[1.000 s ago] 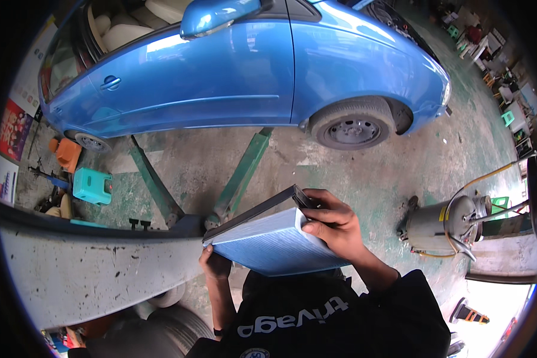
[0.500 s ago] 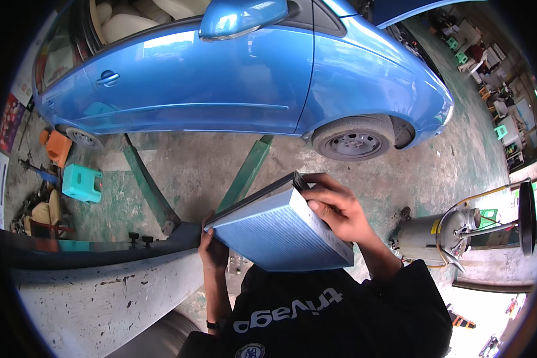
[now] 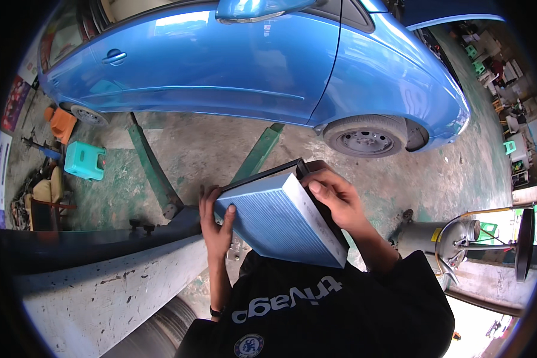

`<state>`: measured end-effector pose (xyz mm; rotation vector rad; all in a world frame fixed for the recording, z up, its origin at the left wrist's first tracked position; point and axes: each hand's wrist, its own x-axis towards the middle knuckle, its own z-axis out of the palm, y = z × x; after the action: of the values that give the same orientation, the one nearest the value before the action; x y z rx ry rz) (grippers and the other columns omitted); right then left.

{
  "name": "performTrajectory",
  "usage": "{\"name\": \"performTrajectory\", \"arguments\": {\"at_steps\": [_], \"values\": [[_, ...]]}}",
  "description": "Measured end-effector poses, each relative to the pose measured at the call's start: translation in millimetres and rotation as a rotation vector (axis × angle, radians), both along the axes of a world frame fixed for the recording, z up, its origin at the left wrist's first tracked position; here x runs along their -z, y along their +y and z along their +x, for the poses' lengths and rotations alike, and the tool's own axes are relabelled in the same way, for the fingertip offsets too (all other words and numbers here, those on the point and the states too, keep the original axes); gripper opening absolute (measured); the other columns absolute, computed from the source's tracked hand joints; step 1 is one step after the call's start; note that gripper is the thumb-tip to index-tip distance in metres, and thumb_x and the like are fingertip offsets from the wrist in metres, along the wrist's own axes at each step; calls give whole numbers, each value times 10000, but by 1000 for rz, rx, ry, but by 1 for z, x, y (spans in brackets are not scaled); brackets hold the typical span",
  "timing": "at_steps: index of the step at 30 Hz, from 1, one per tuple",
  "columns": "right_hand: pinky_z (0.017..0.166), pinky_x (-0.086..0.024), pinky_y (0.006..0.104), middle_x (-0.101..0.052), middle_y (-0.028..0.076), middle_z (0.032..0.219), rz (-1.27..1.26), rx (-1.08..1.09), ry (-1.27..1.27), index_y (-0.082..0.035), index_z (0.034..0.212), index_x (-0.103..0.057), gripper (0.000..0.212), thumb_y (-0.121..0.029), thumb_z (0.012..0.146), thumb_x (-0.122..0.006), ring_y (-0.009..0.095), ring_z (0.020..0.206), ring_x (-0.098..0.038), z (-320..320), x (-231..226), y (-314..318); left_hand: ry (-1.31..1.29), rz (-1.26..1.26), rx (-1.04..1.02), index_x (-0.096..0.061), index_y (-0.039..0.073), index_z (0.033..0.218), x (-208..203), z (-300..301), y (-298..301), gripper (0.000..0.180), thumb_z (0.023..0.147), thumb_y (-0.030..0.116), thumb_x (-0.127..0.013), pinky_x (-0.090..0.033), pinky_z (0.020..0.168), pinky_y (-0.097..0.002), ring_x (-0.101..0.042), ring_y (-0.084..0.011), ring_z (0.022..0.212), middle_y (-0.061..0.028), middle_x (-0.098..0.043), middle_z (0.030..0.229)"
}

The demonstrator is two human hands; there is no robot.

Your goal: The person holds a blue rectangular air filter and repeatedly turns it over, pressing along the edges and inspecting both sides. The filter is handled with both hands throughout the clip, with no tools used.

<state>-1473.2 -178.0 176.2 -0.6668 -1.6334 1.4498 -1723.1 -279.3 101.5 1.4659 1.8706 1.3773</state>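
Observation:
A pleated air filter [image 3: 280,221] with a light blue face and white side is held tilted in front of my chest. A thin black frame [image 3: 299,166] lies against its back; whether the two are joined I cannot tell. My left hand [image 3: 216,224] grips the left end, its thumb on the front by the pleats and its fingers over the far edge. At the upper right corner my right hand [image 3: 338,200] is closed on the black frame and the filter, with some fingers hidden behind.
A blue car [image 3: 209,65] stands ahead, with green lift arms [image 3: 259,152] reaching toward it. A white beam [image 3: 113,292] runs at lower left, and a turquoise stool [image 3: 85,161] stands beyond it. To the right is a metal tank [image 3: 420,238] with a hose.
My left hand has shifted up the filter's left end, and its thumb now shows on the front. The filter has turned slightly, exposing more white side. The view has shifted a little.

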Motion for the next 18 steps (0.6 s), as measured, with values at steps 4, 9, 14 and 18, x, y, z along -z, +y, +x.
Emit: {"name": "performTrajectory", "arguments": {"at_steps": [4,9,14,18], "values": [[812,-418,248,-552,37,1049,61,-61,69,-18,1050,-596,157,-32,905,-653,112,964,-531,-9,18,7,-69,-34,231,-523,4,1280,-23,-19,16,573,828,306,-702,-326,1087,-444,-441,-340,1319,-188,-534,1331],[786,-419,239,-585,55,1006,-59,-90,-1,-21,1043,-632,138,-110,938,-630,118,949,-556,-17,20,1,-265,-116,621,-498,13,1345,-58,-7,47,709,760,332,-739,-396,1043,-421,-534,-308,1233,-173,-561,1309],[846,-424,269,-573,71,1052,-65,-106,16,-27,1075,-621,146,-98,948,-606,155,1002,-558,-16,28,-5,-69,-204,740,-534,8,1306,-71,16,81,709,733,346,-780,-413,1030,-398,-552,-316,1214,-179,-559,1308],[845,-446,289,-577,88,1081,37,-79,-15,-35,1102,-613,179,-50,924,-601,180,1014,-576,-11,34,-6,-198,-277,818,-543,13,1308,-74,18,88,768,683,355,-828,-416,1026,-387,-553,-289,1204,-160,-570,1288]]}}
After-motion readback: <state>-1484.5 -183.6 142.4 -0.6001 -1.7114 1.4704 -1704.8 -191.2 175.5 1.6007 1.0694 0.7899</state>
